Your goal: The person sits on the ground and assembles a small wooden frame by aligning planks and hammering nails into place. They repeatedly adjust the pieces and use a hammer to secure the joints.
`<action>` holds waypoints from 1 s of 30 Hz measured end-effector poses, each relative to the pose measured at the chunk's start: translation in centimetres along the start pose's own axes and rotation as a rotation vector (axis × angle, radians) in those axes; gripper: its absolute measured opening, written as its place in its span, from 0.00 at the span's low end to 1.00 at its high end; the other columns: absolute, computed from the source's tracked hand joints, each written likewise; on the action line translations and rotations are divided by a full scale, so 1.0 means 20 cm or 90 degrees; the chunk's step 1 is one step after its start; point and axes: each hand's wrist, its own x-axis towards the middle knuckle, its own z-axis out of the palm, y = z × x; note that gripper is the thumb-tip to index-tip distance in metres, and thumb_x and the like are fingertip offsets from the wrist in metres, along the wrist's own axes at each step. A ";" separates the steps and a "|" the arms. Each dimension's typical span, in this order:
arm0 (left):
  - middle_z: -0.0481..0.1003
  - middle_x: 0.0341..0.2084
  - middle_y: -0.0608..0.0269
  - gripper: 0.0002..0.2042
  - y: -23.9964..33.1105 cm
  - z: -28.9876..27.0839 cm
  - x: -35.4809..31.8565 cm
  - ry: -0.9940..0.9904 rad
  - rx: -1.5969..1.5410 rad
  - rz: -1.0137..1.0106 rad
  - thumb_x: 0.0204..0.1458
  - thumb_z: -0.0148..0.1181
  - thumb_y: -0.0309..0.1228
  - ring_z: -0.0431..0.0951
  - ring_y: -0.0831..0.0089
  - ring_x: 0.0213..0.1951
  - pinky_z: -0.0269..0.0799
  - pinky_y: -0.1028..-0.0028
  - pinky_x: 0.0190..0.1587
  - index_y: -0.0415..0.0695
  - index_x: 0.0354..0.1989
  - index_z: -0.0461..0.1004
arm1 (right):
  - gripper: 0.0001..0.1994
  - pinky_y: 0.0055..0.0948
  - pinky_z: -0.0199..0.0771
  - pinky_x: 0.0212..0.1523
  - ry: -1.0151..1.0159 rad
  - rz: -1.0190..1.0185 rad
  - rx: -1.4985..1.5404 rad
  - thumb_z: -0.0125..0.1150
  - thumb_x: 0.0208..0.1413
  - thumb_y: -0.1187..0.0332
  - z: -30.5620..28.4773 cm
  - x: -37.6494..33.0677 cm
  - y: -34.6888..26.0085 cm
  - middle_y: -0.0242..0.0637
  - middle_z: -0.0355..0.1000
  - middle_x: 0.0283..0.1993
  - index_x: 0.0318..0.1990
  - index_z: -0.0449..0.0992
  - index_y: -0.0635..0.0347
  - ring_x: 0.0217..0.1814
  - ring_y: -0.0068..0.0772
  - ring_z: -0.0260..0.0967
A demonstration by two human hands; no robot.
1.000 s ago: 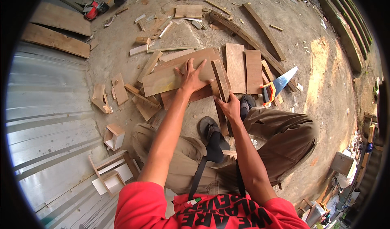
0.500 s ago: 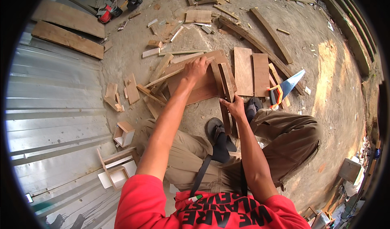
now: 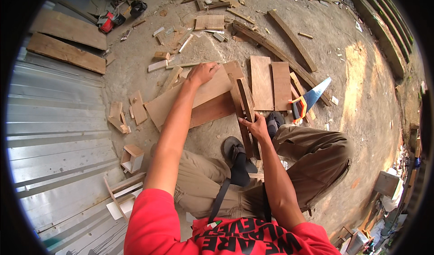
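My left hand (image 3: 203, 73) is closed at the upper edge of a light brown plywood board (image 3: 211, 88), which slants above a darker board (image 3: 212, 112). My fingertips on its far side are partly hidden. In my right hand (image 3: 256, 126) is a narrow wooden piece (image 3: 245, 97), apparently long strips with a gap between them, held in front of my feet. Its upper part stands against the right end of the boards. Exactly how the strips and boards join cannot be made out.
Two plywood panels (image 3: 262, 85) lie right of the boards, beside a handsaw (image 3: 311, 102) with an orange and black handle. Long timber beams (image 3: 294, 40) and scattered offcuts cover the far ground. Small wooden box pieces (image 3: 133, 159) stand at left by corrugated metal sheeting (image 3: 58, 133).
The light board has tilted from nearly edge-on so its broad face now shows. My left hand stays at its upper edge; my right hand keeps hold of the wooden piece.
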 end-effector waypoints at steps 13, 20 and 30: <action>0.61 0.66 0.49 0.61 0.17 0.37 -0.32 0.040 0.067 0.018 0.33 0.66 0.72 0.58 0.52 0.69 0.41 0.46 0.71 0.42 0.72 0.52 | 0.13 0.23 0.74 0.40 -0.009 0.006 0.009 0.75 0.52 0.69 -0.01 0.02 0.03 0.30 0.79 0.36 0.43 0.80 0.65 0.37 0.18 0.72; 0.61 0.65 0.46 0.64 0.16 0.33 -0.30 0.019 0.075 0.027 0.30 0.68 0.72 0.60 0.49 0.67 0.46 0.49 0.69 0.38 0.71 0.53 | 0.14 0.22 0.73 0.39 -0.032 0.022 0.048 0.75 0.52 0.70 0.00 0.04 0.00 0.27 0.79 0.36 0.43 0.80 0.64 0.36 0.17 0.72; 0.64 0.62 0.46 0.60 0.19 0.32 -0.26 0.032 0.074 0.049 0.29 0.72 0.65 0.64 0.51 0.63 0.56 0.53 0.64 0.37 0.69 0.58 | 0.14 0.21 0.73 0.38 -0.050 0.009 0.102 0.75 0.51 0.72 -0.02 0.08 0.07 0.24 0.77 0.34 0.44 0.80 0.62 0.35 0.15 0.70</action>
